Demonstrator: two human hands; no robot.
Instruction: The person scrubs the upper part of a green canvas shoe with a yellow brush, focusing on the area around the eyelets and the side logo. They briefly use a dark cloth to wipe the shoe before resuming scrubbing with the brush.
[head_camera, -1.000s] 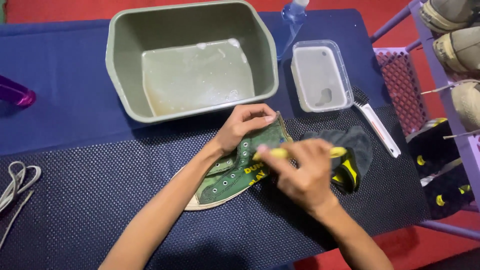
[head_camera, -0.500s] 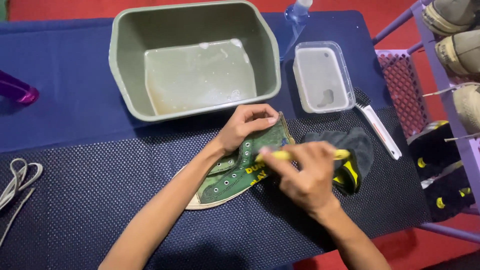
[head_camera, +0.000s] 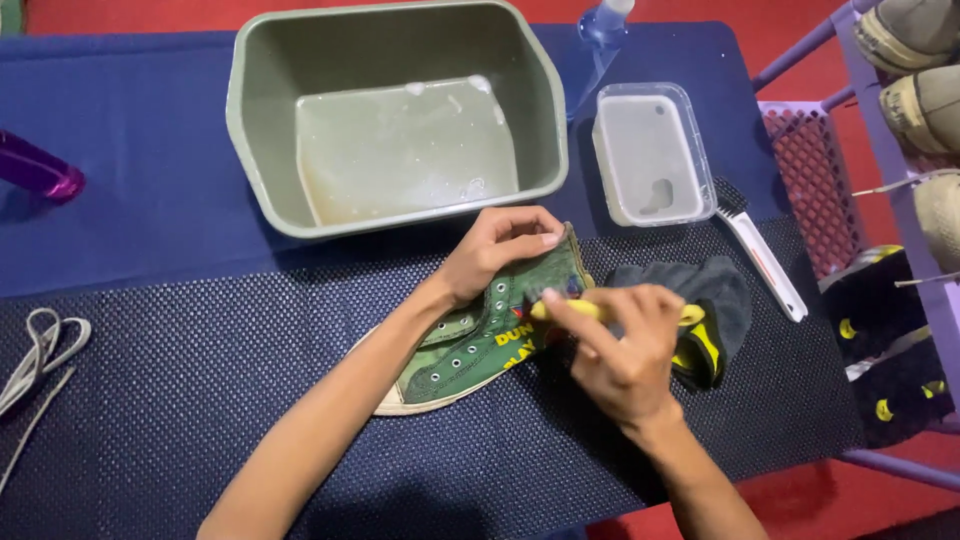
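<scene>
Laces (head_camera: 35, 355) lie loose at the far left of the surface (head_camera: 180, 400), a purple bottle (head_camera: 38, 170) above them. Green tub (head_camera: 395, 120) holds shallow cloudy water with some foam. Clear lidded box (head_camera: 650, 155) to its right looks cloudy inside, contents unclear. White-handled brush (head_camera: 762, 258) lies just beside the box. Green high-top shoe (head_camera: 480, 335) lies on its side on the dark mesh mat, just below the tub; metal eyelets, yellow lettering, pale sole edge. Long axis runs diagonally, toe toward lower left, ankle opening toward upper right. My left hand (head_camera: 500, 250) presses down on the ankle part, fingers curled over the fabric, grip closed on the shoe. My right hand (head_camera: 625, 345) has its grip closed around a yellow brush (head_camera: 590, 310), tip touching the shoe upper. Dark sock (head_camera: 715, 300) with yellow marks sits just right of that hand.
</scene>
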